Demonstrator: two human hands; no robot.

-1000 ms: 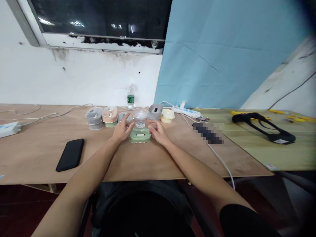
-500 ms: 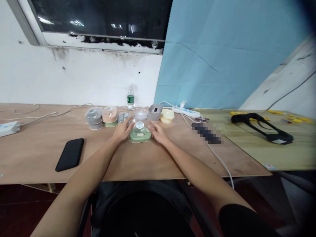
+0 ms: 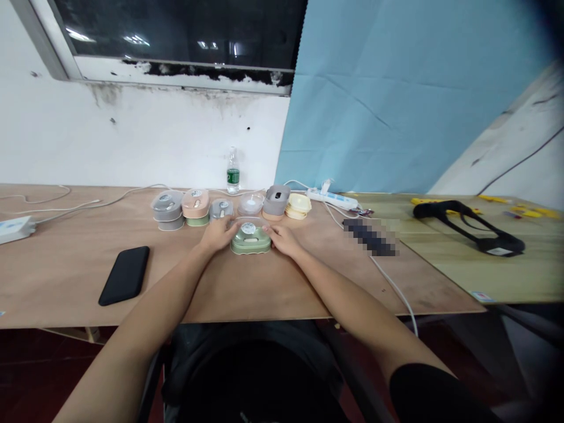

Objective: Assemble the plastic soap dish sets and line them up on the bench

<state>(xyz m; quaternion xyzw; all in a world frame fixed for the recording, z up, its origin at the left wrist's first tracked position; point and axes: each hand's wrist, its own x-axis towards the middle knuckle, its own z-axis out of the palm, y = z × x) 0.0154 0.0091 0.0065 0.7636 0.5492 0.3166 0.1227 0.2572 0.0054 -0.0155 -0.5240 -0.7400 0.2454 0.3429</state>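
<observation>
A green oval plastic box (image 3: 250, 244) sits on the brown table in front of me. Over its top is a clear plastic lid (image 3: 248, 228) with a round white sticker. My left hand (image 3: 218, 234) grips the lid's left edge, and my right hand (image 3: 282, 239) grips its right edge, fingers bent at the rim. Whether the lid is fully seated cannot be told. Just behind lie clear lids (image 3: 251, 203), a grey lidded piece (image 3: 221, 208) partly behind my left fingers, and a grey box (image 3: 277, 202) on a peach one.
Stacked grey boxes (image 3: 167, 209) and a peach box (image 3: 196, 203) over green stand back left. Pale yellow containers (image 3: 298, 205), a power strip (image 3: 332, 200) and cables are back right. A phone (image 3: 125, 275) lies left, a water bottle (image 3: 233, 171) by the wall, a black strap-like frame (image 3: 471, 229) right.
The clear lid has come down and toward me onto the green box, both hands moving with it. The clear lids behind now show more fully.
</observation>
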